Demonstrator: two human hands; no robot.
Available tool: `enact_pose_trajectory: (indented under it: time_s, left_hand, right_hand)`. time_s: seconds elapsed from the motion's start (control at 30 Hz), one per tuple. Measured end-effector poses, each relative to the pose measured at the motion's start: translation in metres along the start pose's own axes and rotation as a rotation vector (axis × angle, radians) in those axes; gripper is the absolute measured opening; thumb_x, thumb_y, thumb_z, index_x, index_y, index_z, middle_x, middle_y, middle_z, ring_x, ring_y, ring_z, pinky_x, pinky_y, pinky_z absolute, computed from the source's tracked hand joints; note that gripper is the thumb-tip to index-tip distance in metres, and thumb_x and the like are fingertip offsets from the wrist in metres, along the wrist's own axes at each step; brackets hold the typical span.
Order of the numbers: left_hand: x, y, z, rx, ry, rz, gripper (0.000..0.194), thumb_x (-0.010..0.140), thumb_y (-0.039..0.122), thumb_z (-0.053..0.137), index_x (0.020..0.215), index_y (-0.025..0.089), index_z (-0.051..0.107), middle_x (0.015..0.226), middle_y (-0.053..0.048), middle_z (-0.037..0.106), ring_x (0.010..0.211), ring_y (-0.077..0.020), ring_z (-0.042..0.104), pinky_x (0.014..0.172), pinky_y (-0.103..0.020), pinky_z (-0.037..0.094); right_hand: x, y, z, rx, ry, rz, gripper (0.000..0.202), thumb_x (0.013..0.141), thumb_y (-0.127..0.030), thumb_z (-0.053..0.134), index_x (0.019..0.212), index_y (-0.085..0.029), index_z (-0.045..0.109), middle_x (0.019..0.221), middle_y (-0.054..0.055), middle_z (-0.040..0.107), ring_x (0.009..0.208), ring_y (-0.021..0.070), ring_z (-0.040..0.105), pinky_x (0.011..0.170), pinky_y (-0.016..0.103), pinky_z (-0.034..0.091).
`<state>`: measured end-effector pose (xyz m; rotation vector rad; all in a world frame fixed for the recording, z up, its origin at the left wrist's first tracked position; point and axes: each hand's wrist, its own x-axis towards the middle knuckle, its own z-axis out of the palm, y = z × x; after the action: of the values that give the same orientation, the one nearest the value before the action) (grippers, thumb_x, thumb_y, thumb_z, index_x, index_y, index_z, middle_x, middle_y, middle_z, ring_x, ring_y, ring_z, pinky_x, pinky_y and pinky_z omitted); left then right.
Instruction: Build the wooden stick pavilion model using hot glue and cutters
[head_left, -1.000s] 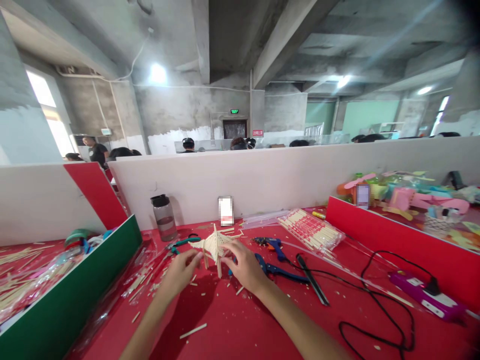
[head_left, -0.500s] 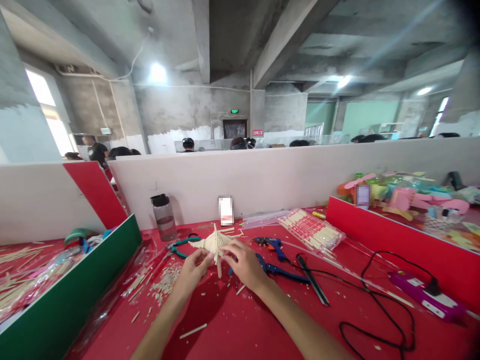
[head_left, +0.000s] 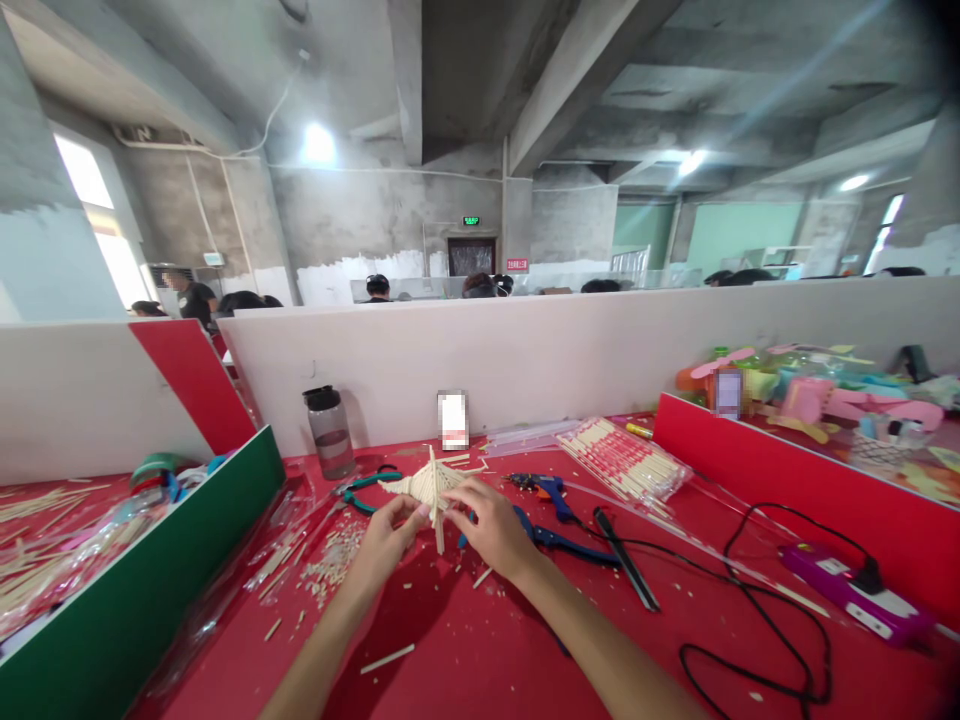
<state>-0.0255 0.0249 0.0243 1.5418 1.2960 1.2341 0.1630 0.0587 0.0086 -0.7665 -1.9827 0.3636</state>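
Note:
A pale wooden-stick model, built of many thin sticks with a pointed top and flared sides, is held between my two hands above the red table. My left hand pinches its lower left side with thumb and fingers. On its right side, my right hand has its fingers closed on the model, covering part of it. Teal-handled pliers lie just left of the model. Blue-handled cutters are partly hidden behind my right hand, and a blue glue gun lies beyond them.
A water bottle and a phone stand at the back. Bundled sticks, a utility knife and a purple power strip with a looping black cable lie right. Stick scraps lie left. Green and red dividers flank the table.
Both hands keep the same hold on the stick model, which has barely moved. The whole view has shifted very slightly.

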Motion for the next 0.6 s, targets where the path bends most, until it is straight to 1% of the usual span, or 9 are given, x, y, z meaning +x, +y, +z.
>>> enact_pose_trajectory:
  time_s: [0.1, 0.27, 0.43, 0.6]
  left_hand:
    - [-0.0014, 0.0021, 0.0001, 0.000, 0.006, 0.002, 0.053, 0.071, 0.070, 0.066, 0.070, 0.018, 0.054, 0.047, 0.010, 0.041, 0.040, -0.0071, 0.037, 0.041, -0.019, 0.029]
    - [-0.0013, 0.0030, 0.0005, -0.011, 0.014, 0.015, 0.054, 0.069, 0.071, 0.066, 0.067, 0.018, 0.054, 0.046, 0.009, 0.041, 0.038, -0.0067, 0.036, 0.040, -0.019, 0.029]
    - [0.0002, -0.0006, 0.0010, -0.039, 0.023, 0.009, 0.053, 0.069, 0.069, 0.069, 0.068, 0.018, 0.055, 0.047, 0.010, 0.042, 0.039, -0.0063, 0.036, 0.040, -0.018, 0.028]
    - [0.0001, -0.0005, 0.0020, -0.037, 0.025, 0.001, 0.052, 0.069, 0.068, 0.068, 0.068, 0.018, 0.054, 0.046, 0.010, 0.041, 0.039, -0.0064, 0.036, 0.040, -0.018, 0.028]
  right_hand:
    - [-0.0009, 0.0017, -0.0004, -0.015, 0.003, -0.010, 0.022, 0.090, -0.017, 0.064, 0.111, -0.024, 0.069, 0.107, 0.007, 0.069, 0.101, 0.0218, 0.065, 0.090, 0.033, 0.050]
    - [-0.0030, 0.0001, -0.0027, -0.040, 0.003, -0.031, 0.020, 0.089, -0.018, 0.067, 0.109, -0.022, 0.066, 0.102, 0.006, 0.069, 0.093, 0.0209, 0.065, 0.084, 0.032, 0.051]
    - [-0.0052, -0.0005, -0.0008, -0.127, 0.045, -0.147, 0.007, 0.093, -0.024, 0.064, 0.100, -0.021, 0.066, 0.099, 0.007, 0.068, 0.095, 0.0211, 0.063, 0.083, 0.030, 0.049]
    - [-0.0059, 0.0012, 0.0026, -0.200, 0.073, -0.212, 0.008, 0.095, -0.021, 0.060, 0.098, -0.022, 0.068, 0.093, 0.005, 0.069, 0.089, 0.0193, 0.063, 0.079, 0.028, 0.049]
